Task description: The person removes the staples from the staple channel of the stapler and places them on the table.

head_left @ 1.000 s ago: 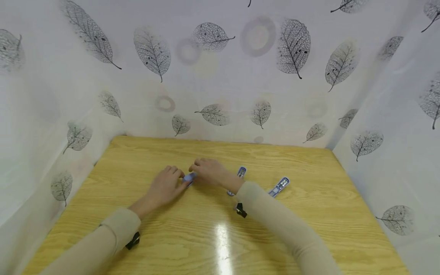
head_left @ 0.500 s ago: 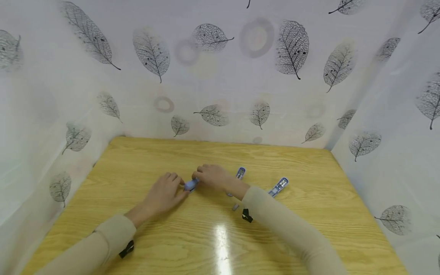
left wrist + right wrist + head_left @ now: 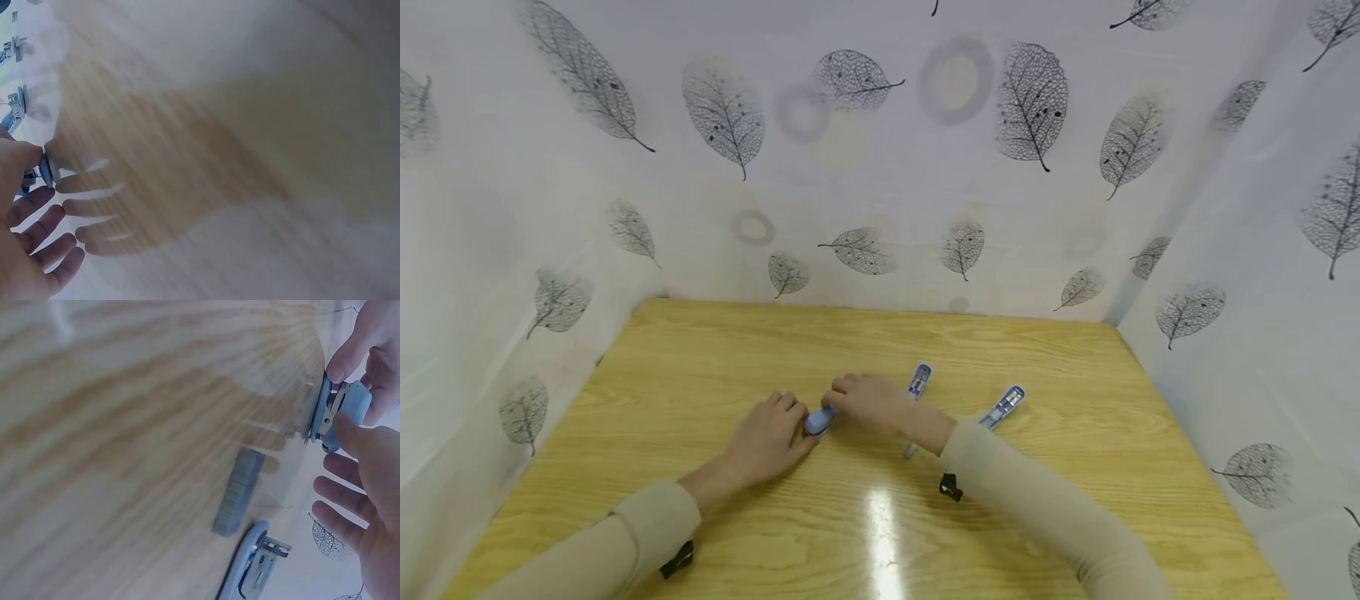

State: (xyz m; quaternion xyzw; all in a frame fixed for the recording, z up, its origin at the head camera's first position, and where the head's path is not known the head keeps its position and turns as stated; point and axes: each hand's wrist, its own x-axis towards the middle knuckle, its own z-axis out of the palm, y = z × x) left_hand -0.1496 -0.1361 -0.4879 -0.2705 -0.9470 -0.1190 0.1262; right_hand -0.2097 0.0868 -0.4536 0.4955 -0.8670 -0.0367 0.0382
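Note:
Between my two hands is a small light-blue stapler point(image 3: 818, 421), low over the wooden table. My left hand point(image 3: 767, 442) pinches its left end between thumb and fingers. At the other end, my right hand point(image 3: 876, 404) holds it with the thumb on its side, while the other fingers spread loosely, as the right wrist view shows. There the blue top cover point(image 3: 357, 403) stands apart from the base, with the metal magazine between them. In the left wrist view only a sliver of the stapler point(image 3: 46, 170) shows past the thumb.
Right of my hands lie two more blue staplers with their metal insides showing, one nearer point(image 3: 919, 381) and one farther right point(image 3: 1004, 406). A grey strip of staples point(image 3: 240, 490) lies on the table point(image 3: 737, 350) near my right wrist. Leaf-printed curtain point(image 3: 865, 167) surrounds the back and sides.
Both hands have come a little nearer to me with the stapler between them. The right forearm has shifted right, uncovering the strip of staples. The other staplers lie where they were.

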